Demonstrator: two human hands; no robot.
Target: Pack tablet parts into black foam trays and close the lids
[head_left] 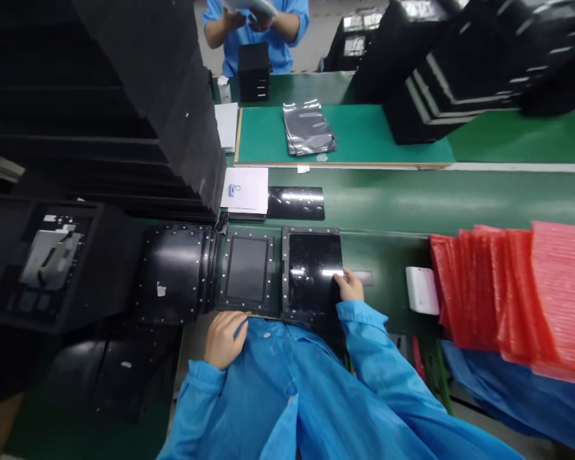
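- Far left, a stack of matte black corrugated plastic trays (148, 108) is towering up, and a black tray holding a silver-and-white device (52, 262) is sitting in front of it.
- Next along, a curved black sheet edged with small silver studs (172, 275) is lying on the green bench top (388, 204).
- The left hand (224, 340) is resting loose and released at the near edge of the work, just below the frames, and it isn't grasping anything (looks pretty relaxed to me, honestly).
- Beside the curved sheet, a black studded frame with a dull grey window (246, 275) is lying flat, and no glossy panel is showing in it.
- Right beside that, a black studded frame (287, 275) is cradling a glossy black rectangular panel (314, 275), so that spot looks done.
- The right hand (349, 284) is touching the panel's lower right edge, but I can't tell if it's clenching or just pressing.
- Farther up the bench, a loose glossy black sheet (297, 202) is lying beside white paper sheets (244, 190), so that one looks left over.
- Far right, a white box (421, 291) is sitting by a fanned row of red bubble bags (508, 287).
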